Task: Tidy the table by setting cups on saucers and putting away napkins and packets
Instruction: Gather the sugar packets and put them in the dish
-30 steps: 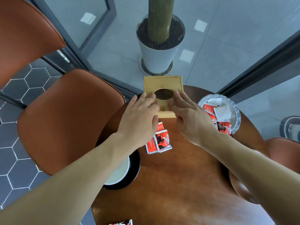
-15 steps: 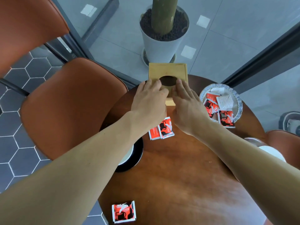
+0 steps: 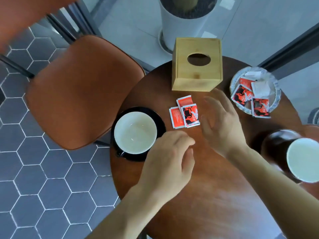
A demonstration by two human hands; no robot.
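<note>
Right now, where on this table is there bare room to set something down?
The widest bare wood is the table near the person, below both hands. A narrower strip runs between the tissue box and the plate of packets. It is crowded around the loose packets, between the left cup and right hand.

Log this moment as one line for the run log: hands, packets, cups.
left hand: open, above table | right hand: open, beside loose packets | both cups on saucers | wooden tissue box: untouched | next: probably packets to dish
</note>
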